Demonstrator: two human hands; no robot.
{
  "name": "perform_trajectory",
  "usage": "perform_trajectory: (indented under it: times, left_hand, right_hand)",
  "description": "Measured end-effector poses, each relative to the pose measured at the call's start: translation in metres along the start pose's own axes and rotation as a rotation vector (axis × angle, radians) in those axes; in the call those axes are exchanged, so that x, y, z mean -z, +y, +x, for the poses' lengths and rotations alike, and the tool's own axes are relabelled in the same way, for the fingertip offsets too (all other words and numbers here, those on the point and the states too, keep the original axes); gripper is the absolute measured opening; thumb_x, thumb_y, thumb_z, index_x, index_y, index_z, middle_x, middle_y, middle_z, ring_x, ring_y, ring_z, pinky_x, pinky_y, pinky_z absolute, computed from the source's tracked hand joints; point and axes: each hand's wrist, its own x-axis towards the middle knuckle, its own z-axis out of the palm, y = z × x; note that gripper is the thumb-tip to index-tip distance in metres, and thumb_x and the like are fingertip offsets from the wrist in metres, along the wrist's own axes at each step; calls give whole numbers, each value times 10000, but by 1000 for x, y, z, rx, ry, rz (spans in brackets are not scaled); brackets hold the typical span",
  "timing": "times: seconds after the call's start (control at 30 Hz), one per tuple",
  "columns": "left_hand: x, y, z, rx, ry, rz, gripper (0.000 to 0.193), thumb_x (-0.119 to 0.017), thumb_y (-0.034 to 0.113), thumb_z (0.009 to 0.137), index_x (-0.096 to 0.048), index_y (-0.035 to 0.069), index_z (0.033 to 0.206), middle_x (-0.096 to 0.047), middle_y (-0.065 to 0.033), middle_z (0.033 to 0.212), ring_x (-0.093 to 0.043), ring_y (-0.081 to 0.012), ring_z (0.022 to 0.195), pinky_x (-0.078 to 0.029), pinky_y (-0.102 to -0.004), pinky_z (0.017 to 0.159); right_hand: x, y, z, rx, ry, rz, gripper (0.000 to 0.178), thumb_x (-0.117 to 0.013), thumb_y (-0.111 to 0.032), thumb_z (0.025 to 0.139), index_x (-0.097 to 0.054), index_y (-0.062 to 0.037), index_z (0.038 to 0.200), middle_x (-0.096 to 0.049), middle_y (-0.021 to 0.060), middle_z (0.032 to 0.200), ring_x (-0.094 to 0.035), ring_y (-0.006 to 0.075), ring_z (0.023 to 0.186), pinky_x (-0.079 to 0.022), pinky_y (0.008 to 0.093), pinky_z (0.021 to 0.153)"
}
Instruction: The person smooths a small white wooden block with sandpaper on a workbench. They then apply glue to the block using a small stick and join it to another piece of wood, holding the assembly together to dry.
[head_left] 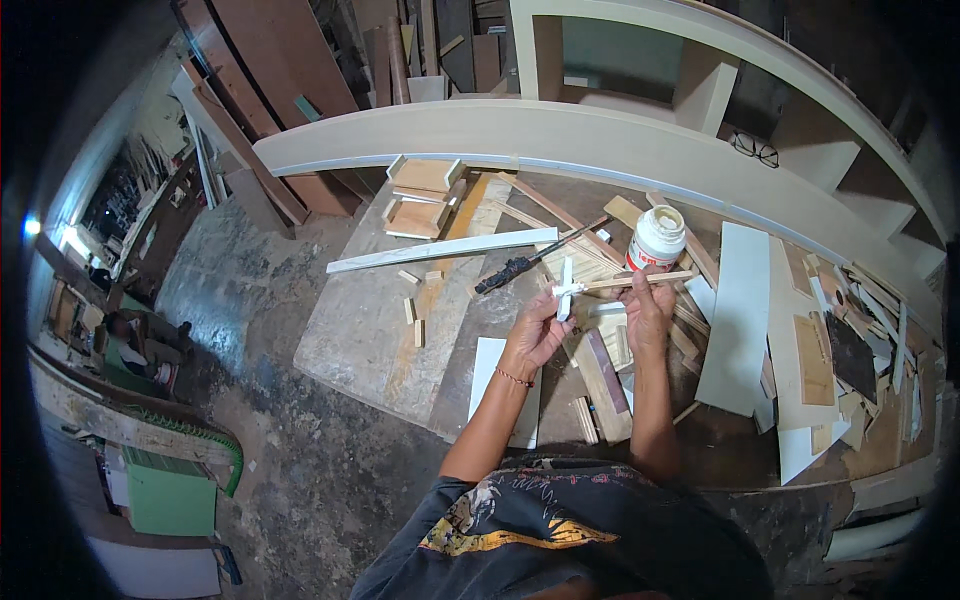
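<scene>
My left hand [537,328] is pinching a small white cross-shaped piece [566,292], and my right hand [652,308] has a thin wooden stick [640,281] between thumb and fingers, its left end up against the white piece. Both are around the middle of the workbench [350,315]. Tight on the right tbh: open white jar [658,240] just beyond my right hand, a white panel [733,320] beside that forearm, then a scrap pile [860,350] crowding the right edge. A long cream board [440,135] pretty much walls off the far edge. Most elbow room is toward the left edge and near left corner, grey surface with a few small wooden blocks [409,311] further in, short of the long white strip [440,250].
</scene>
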Motion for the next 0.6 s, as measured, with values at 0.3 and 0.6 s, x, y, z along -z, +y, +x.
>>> perform_trajectory:
  times: [0.3, 0.6]
  left_hand:
    - [-5, 2, -4, 65, -93, 83, 389, -550, 163, 802, -436, -4, 1134, -557, -76, 970, -550, -139, 810, -472, -274, 715]
    - [-1, 2, -2, 28, -54, 144, 422, -565, 146, 790, -422, -23, 1149, -552, -83, 998, -553, -144, 832, -465, -278, 730]
  right_hand:
    - [-3, -2, 7, 112, 216, 50, 151, -563, -115, 800, -459, -25, 862, -556, 91, 751, -560, 170, 630, -482, 287, 573]
    - [7, -2, 7, 84, 150, 90, 167, -546, -107, 809, -436, -24, 903, -555, 114, 816, -561, 170, 673, -486, 296, 596]
